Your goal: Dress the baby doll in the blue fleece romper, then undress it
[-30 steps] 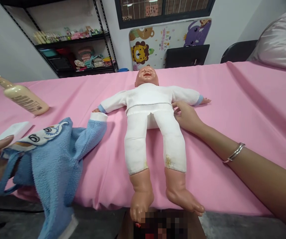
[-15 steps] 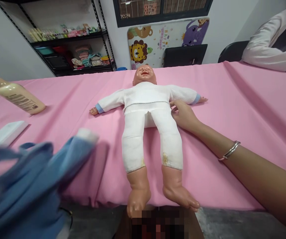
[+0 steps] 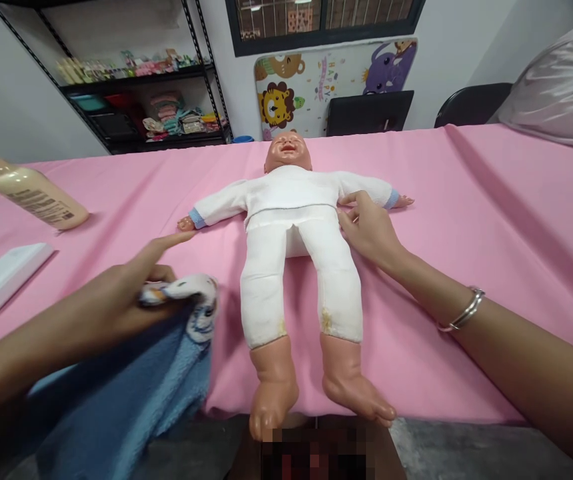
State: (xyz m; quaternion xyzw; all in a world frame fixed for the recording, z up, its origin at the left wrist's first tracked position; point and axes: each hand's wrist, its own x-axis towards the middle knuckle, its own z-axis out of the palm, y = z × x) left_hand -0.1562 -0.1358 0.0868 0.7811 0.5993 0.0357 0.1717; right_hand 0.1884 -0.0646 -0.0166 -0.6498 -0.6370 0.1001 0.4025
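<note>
A baby doll in a white long-sleeved top and white trousers lies face up, its bare feet at the table's near edge. My right hand rests against the doll's side below its outstretched arm, thumb and forefinger apart, holding nothing. To the left of the doll's legs, my left hand is closed on a blue fleecy garment with a patterned white inner side showing at the gripped edge. Its forefinger points out toward the doll's hand. The garment's lower part hangs past the table edge.
A pump bottle and a flat white device lie at the left on the pink table cover. Behind are a black shelf, a black chair and a person's white sleeve.
My left hand has come into view, bringing the bunched blue garment in from the left, its patterned edge now showing. My right hand stays by the doll's side. The person's sleeve has shifted right.
</note>
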